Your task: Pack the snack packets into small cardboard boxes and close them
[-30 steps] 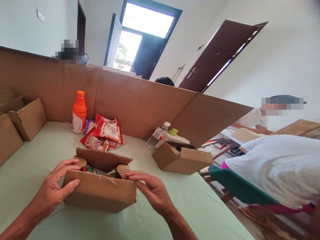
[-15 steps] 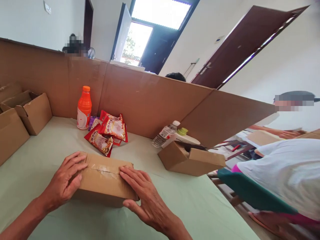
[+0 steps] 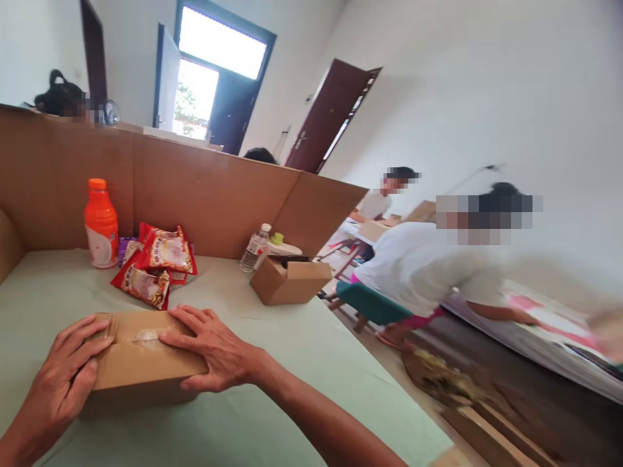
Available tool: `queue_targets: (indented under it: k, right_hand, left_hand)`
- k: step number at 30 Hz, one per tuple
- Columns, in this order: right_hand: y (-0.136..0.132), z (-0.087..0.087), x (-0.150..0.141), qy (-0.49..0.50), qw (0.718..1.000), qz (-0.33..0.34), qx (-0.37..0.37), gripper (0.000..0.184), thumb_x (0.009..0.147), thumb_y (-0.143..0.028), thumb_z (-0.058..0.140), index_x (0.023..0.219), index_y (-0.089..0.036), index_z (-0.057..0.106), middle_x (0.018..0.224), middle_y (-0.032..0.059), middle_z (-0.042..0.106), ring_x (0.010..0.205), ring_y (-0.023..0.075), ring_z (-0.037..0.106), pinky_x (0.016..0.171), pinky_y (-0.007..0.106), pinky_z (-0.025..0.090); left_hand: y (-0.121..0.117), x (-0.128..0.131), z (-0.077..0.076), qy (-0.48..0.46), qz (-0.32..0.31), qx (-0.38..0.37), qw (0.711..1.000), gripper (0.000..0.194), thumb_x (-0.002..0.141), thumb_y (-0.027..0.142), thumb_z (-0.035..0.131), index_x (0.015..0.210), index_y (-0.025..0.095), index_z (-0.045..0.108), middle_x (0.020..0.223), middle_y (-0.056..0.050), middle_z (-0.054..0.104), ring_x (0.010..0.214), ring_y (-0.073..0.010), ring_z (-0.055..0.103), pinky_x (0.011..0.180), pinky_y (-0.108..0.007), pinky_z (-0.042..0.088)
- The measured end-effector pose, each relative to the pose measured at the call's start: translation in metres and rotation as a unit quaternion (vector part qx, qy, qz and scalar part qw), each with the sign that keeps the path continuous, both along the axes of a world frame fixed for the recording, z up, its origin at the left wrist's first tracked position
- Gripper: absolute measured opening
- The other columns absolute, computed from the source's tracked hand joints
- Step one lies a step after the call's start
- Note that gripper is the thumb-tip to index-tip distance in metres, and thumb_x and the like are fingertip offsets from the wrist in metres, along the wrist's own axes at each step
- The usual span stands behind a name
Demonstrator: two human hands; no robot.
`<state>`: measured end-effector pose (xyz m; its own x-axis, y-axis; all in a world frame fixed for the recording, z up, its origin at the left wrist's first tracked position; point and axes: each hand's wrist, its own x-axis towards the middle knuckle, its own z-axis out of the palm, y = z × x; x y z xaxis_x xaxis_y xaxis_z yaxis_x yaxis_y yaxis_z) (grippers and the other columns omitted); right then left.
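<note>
A small cardboard box (image 3: 141, 366) with its flaps folded shut lies on the pale green table (image 3: 292, 363) right in front of me. My left hand (image 3: 65, 379) presses on the box's left end, fingers spread over the top. My right hand (image 3: 214, 350) lies flat across the top flaps at the right, thumb down the front wall. Old clear tape shows along the seam between the two hands.
Red snack packets (image 3: 156, 266) and an orange drink bottle (image 3: 101, 224) stand at the back by a cardboard partition (image 3: 209, 194). An open small box (image 3: 289, 280), a water bottle (image 3: 254, 248) and a white container sit further right. Other people work at tables beyond the right edge.
The box's flaps went from open, showing packets inside, to folded shut under both my hands. My view has swung to the right, so the box now sits lower left.
</note>
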<state>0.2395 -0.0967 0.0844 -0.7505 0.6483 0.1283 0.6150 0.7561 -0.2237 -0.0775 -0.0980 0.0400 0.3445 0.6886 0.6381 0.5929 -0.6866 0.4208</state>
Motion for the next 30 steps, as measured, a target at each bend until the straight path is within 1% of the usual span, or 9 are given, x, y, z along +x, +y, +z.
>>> queue_targets:
  k: [5,10,12,15,19,22,25,28,30]
  right_hand:
    - [-0.029,-0.001,0.032,0.02,0.999,-0.047,-0.005,0.087,0.077,-0.06,0.073,0.153,-0.031,0.043,0.164,0.0147,0.028,0.146,0.0389,0.031,0.113,0.057,0.03]
    - [-0.091,-0.024,0.125,0.06,0.974,-0.218,0.013,0.082,0.085,-0.058,0.064,0.157,-0.029,0.038,0.163,0.0158,0.031,0.147,0.0382,0.031,0.115,0.061,0.03]
    - [-0.118,-0.033,0.17,0.062,0.954,-0.29,0.032,0.077,0.09,-0.059,0.059,0.157,-0.029,0.037,0.163,0.0159,0.032,0.147,0.0384,0.032,0.115,0.061,0.031]
    - [-0.145,-0.038,0.228,0.06,0.93,-0.363,0.032,0.078,0.088,-0.062,0.059,0.156,-0.027,0.041,0.161,0.0165,0.036,0.146,0.0386,0.036,0.116,0.06,0.033]
    - [-0.147,-0.033,0.277,0.067,0.905,-0.42,0.015,0.078,0.085,-0.061,0.063,0.151,-0.021,0.049,0.158,0.0196,0.041,0.143,0.0378,0.042,0.117,0.058,0.033]
    - [-0.134,-0.03,0.289,0.068,0.892,-0.446,0.022,0.077,0.082,-0.057,0.065,0.148,-0.02,0.052,0.156,0.0194,0.044,0.142,0.0376,0.043,0.117,0.058,0.032]
    - [-0.123,-0.031,0.282,0.072,0.898,-0.433,0.016,0.078,0.081,-0.056,0.066,0.149,-0.021,0.052,0.157,0.019,0.042,0.144,0.0379,0.041,0.118,0.058,0.031]
    - [-0.119,-0.029,0.266,0.079,0.912,-0.402,0.001,0.079,0.08,-0.055,0.068,0.15,-0.024,0.05,0.16,0.0174,0.039,0.146,0.0383,0.037,0.118,0.059,0.03]
    - [-0.118,-0.025,0.256,0.08,0.922,-0.379,-0.015,0.079,0.079,-0.05,0.07,0.151,-0.025,0.049,0.162,0.0159,0.036,0.148,0.0378,0.034,0.118,0.06,0.029]
  left_hand:
    - [-0.005,0.027,-0.001,0.004,-0.031,-0.033,0.999,0.035,0.1,0.034,0.042,0.13,0.039,0.059,0.147,0.001,0.055,0.142,-0.0302,0.044,0.113,-0.053,0.043]
    - [-0.024,0.063,-0.011,0.01,-0.021,-0.128,0.992,0.049,0.103,0.041,0.036,0.152,0.043,0.037,0.164,0.002,0.035,0.149,-0.0284,0.036,0.115,-0.054,0.043]
    - [-0.022,0.068,-0.024,0.018,-0.029,-0.142,0.989,0.048,0.103,0.041,0.036,0.152,0.042,0.039,0.163,0.001,0.037,0.148,-0.0273,0.039,0.114,-0.052,0.045]
    - [-0.01,0.07,-0.052,0.055,-0.055,-0.128,0.989,0.044,0.101,0.042,0.042,0.143,0.038,0.054,0.158,-0.002,0.046,0.141,-0.028,0.049,0.109,-0.049,0.05]
    - [0.001,0.071,-0.086,0.073,-0.081,-0.083,0.991,0.036,0.096,0.042,0.051,0.127,0.033,0.069,0.147,-0.005,0.059,0.133,-0.0282,0.057,0.103,-0.045,0.056]
    - [-0.002,0.074,-0.094,0.055,-0.089,-0.071,0.992,0.034,0.094,0.04,0.055,0.123,0.032,0.071,0.142,-0.007,0.063,0.128,-0.0276,0.061,0.1,-0.043,0.057]
    - [-0.006,0.086,-0.091,0.05,-0.106,-0.09,0.989,0.034,0.093,0.038,0.057,0.124,0.033,0.071,0.141,-0.008,0.064,0.124,-0.0277,0.064,0.096,-0.043,0.06]
    - [-0.006,0.117,-0.079,0.024,-0.138,-0.153,0.978,0.043,0.094,0.033,0.054,0.137,0.033,0.061,0.148,-0.009,0.057,0.127,-0.0284,0.061,0.088,-0.038,0.063]
    - [-0.005,0.147,-0.068,-0.003,-0.173,-0.211,0.962,0.052,0.093,0.028,0.052,0.145,0.031,0.053,0.153,-0.01,0.051,0.133,-0.0298,0.056,0.095,-0.043,0.06]
